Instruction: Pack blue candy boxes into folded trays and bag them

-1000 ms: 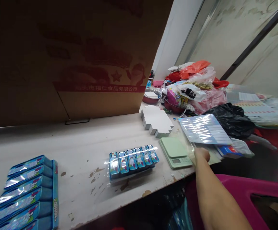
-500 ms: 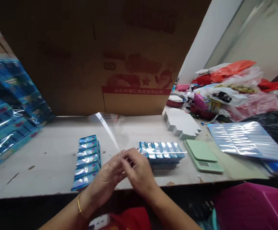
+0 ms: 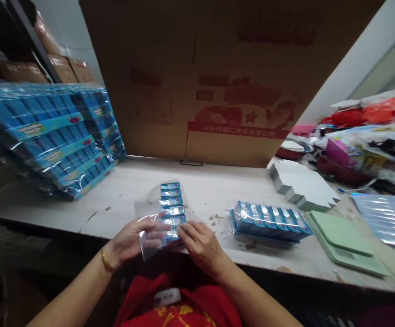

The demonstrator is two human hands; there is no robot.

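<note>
A clear plastic bag [image 3: 153,200] lies loosely over a row of small blue boxes [image 3: 172,201] near the table's front edge. My left hand [image 3: 136,236] is at the left of this row, its fingers stretched out and apart, partly seen through the film. Whether they are inside the bag or behind it, I cannot tell. At the row's right near corner, my right hand [image 3: 200,245] has its fingers closed on the bag's edge. A second row of blue boxes [image 3: 268,220], in shiny wrap, sits to the right of my right hand.
Wrapped blue packs [image 3: 47,136] are stacked at the left. A large cardboard carton [image 3: 183,91] stands at the back. To the right are a stack of white card [image 3: 302,181], a green scale [image 3: 347,240], a shiny sheet [image 3: 388,218] and piled plastic bags [image 3: 381,109].
The view has swung left. My hands, close together between the two rows before, are now apart at the left row, and the clear plastic bag is spread over it.
</note>
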